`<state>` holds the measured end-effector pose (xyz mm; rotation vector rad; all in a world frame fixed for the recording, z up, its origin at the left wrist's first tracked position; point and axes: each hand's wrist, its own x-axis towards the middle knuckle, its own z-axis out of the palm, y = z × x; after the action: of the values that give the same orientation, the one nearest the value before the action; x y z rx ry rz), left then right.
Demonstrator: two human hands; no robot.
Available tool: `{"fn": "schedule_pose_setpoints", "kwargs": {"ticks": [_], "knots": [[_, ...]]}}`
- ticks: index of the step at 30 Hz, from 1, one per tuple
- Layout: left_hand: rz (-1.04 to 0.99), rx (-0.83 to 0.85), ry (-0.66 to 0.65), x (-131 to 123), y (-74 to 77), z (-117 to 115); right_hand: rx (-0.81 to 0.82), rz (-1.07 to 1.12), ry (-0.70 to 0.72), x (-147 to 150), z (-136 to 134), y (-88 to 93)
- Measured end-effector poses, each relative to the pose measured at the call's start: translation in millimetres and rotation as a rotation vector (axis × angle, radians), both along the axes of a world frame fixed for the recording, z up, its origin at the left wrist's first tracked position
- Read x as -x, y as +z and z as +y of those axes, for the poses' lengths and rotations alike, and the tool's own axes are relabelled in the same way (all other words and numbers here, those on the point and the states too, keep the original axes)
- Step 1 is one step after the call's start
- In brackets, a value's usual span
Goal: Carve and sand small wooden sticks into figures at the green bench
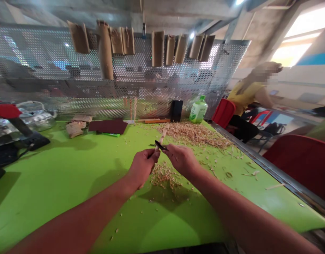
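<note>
We have a green table (53, 197) stretching away from us, strewn with pale wood shavings (194, 134) heaped toward the far right. At its far edge we see a plastic bottle with a green cap (198, 110), a black upright slab (176, 110) and dark red sandpaper (108, 126). Brown strips (157, 48) hang on a perforated metal screen (141, 60). To our right, a person in a yellow top (245, 95) sits beyond a red chair (302, 162).
</note>
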<state>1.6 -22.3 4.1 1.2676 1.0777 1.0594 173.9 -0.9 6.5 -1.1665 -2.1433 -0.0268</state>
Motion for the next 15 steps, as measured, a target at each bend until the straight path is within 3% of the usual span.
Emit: {"fn": "schedule_pose_setpoints", "kwargs": {"ticks": [5,10,15], "knots": [[0.167,-0.091,-0.036,4.4,0.4,1.7,-0.024,0.023,0.005,-0.9,0.8,-1.8],[0.06,-0.085,0.019,5.4,3.1,2.2,-0.025,0.028,0.009,-0.7,-0.1,-1.1],[0.262,-0.171,-0.065,-0.6,2.8,-1.5,-0.019,0.011,0.006,1.1,-1.2,2.3]]}}
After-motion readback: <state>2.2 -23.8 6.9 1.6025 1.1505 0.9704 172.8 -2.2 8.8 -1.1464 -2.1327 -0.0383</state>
